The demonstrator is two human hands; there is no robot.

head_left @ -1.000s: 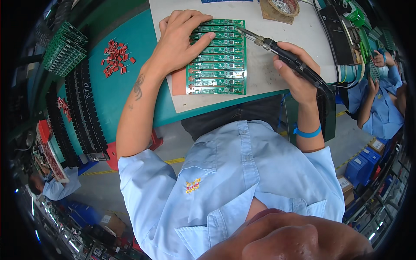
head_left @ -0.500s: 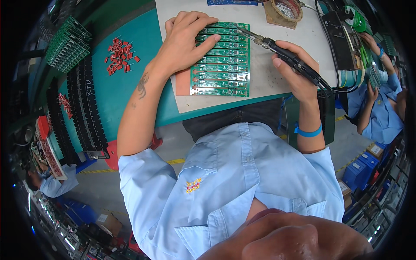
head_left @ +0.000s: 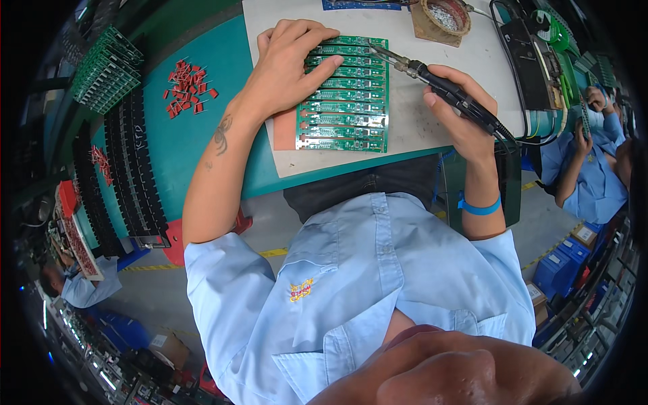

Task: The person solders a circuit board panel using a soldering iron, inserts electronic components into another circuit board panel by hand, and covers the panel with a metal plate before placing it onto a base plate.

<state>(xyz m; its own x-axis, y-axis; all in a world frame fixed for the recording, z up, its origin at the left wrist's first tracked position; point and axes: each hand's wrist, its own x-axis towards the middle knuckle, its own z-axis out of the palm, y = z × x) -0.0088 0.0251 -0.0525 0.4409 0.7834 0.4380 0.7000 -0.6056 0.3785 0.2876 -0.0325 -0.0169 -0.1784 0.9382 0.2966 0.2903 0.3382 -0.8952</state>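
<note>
Panel [head_left: 347,94] lies on the sheet [head_left: 425,115]. Your right hand [head_left: 466,104] has fingers clamped round the iron [head_left: 451,91]; left hand [head_left: 290,64] rests on panel, thumb apart. Light pressure risks skidding; lingering tip, scorching.

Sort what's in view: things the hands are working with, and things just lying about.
In use:
green circuit boards, under the left hand
soldering iron, in the right hand

Untouched, seemingly just lying about:
red parts, in a loose pile
stacked green boards, at the far left
black strips, side by side
</note>
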